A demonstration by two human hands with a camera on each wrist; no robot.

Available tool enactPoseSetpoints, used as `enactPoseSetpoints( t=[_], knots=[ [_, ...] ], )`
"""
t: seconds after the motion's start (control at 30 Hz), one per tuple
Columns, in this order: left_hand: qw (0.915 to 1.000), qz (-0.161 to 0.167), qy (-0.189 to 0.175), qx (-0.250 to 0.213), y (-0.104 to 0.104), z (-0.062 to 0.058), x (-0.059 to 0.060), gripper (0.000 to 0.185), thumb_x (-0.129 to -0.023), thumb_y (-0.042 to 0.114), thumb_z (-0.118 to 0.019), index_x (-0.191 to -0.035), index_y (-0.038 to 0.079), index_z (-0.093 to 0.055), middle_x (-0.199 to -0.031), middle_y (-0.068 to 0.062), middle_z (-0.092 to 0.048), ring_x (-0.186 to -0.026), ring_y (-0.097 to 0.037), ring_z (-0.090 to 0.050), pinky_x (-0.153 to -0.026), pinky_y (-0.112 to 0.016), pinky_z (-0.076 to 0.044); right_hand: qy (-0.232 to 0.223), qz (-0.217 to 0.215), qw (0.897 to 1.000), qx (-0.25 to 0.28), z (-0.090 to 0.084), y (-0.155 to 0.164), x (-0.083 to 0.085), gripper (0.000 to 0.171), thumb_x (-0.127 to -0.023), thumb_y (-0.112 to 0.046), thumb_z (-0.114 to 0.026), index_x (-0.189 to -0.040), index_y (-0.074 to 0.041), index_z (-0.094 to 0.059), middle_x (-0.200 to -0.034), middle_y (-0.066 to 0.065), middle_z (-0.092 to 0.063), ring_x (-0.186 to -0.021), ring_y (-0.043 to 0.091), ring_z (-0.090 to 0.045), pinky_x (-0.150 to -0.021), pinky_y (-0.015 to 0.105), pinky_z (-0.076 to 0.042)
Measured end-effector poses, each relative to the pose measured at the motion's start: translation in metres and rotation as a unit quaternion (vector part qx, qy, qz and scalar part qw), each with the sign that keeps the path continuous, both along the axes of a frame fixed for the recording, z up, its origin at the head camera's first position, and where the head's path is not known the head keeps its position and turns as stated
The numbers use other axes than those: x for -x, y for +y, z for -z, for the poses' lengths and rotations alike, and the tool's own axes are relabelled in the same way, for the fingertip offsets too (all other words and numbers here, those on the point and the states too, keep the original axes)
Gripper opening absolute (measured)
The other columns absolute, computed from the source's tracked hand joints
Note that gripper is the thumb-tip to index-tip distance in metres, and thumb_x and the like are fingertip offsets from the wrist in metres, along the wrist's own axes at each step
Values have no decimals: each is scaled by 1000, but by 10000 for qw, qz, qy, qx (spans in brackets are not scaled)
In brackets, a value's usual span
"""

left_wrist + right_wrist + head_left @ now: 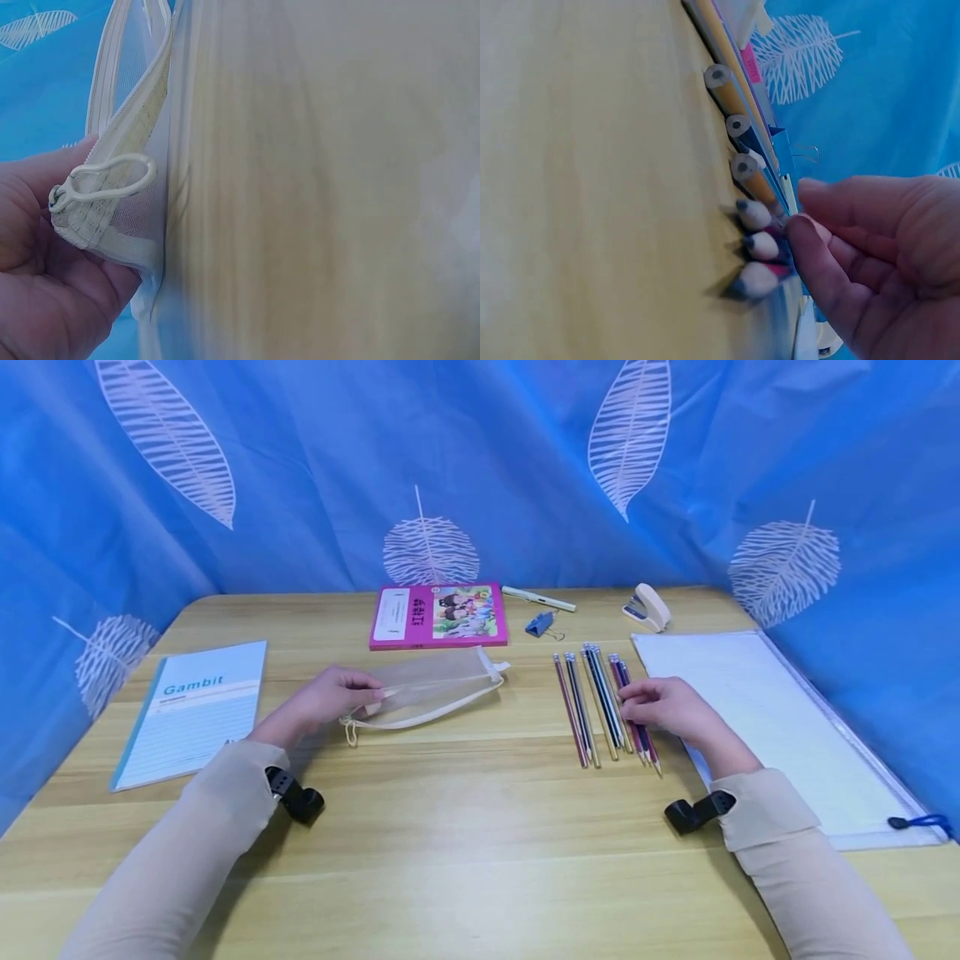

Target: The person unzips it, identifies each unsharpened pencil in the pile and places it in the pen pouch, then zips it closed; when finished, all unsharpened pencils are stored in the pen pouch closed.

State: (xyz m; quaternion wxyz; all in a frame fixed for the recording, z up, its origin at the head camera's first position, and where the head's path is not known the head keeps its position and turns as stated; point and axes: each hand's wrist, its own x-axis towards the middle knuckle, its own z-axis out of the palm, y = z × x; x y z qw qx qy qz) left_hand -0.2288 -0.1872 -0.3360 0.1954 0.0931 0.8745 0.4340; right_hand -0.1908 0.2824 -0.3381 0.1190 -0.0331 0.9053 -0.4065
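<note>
My left hand (pixel 341 693) pinches the zipper end of a cream mesh zip pouch (pixel 431 681), whose opening gapes toward me. The pouch's looped zipper pull (pixel 112 180) hangs beside the thumb in the left wrist view. Several striped pencils (pixel 592 702) lie in a row right of the pouch. At the right end of that row my right hand (pixel 667 706) has its thumb and forefinger pinched at dark red and blue pencils (pixel 643 739). In the right wrist view, sharpened pencil tips (pixel 761 246) point toward the camera; the exact grip is partly hidden.
A Gambit notebook (pixel 198 710) lies at left, a pink book (pixel 438 617) at the back. Near it are a pale pen (pixel 538 599), a blue binder clip (pixel 540 623) and a stapler (pixel 648 607). A white zip file bag (pixel 780 735) lies at right. Blue curtain (pixel 510 468) hangs behind.
</note>
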Motion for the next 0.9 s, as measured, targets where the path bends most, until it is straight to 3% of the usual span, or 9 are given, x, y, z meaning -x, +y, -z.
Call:
enactPoseSetpoints(
  t=[0.2, 0.33, 0.5, 0.7, 0.9],
  knots=[
    [10000, -28, 19, -47, 0, 2, -1, 29, -93, 19, -55, -114, 0, -63, -86, -6, -60, -74, -18, -52, -67, -28, -45, 503, -252, 9905, -1258, -5, -9, 5, 40, -82, -17, -66, -116, 3, -61, -90, 8, -66, -81, 18, -56, -75, 32, -44],
    [9999, -9, 65, -81, 0, 2, -1, 30, -93, 20, -56, -113, 0, -63, -84, -6, -59, -73, -18, -52, -67, -29, -45, 676, -450, 9823, -1687, -6, -14, 8, 41, -81, -16, -66, -116, 5, -60, -88, 9, -66, -80, 21, -58, -75, 38, -45],
    [9999, 9, 102, -122, -1, 7, 0, 29, -93, 20, -55, -113, 0, -63, -81, -5, -59, -71, -18, -51, -64, -29, -44, 630, -618, 9789, -1841, -6, -18, 11, 42, -80, -15, -66, -117, 6, -60, -86, 9, -65, -76, 19, -56, -71, 36, -46],
    [9997, 1, 133, -195, 0, 8, 0, 30, -92, 21, -57, -113, 0, -63, -80, -5, -59, -71, -17, -51, -64, -28, -45, 448, -648, 9777, -1947, -10, -19, 9, 56, -75, -16, -70, -124, 7, -53, -77, 6, -59, -70, 18, -52, -67, 33, -43],
    [9995, -138, 243, -113, 3, 7, -2, 31, -91, 23, -59, -113, 2, -64, -88, -8, -62, -74, -18, -53, -64, -28, -45, 121, -323, 9845, -1722, -11, -22, 8, 57, -73, -9, -62, -125, 10, -49, -78, 9, -60, -65, 16, -56, -62, 29, -45]
  ],
)
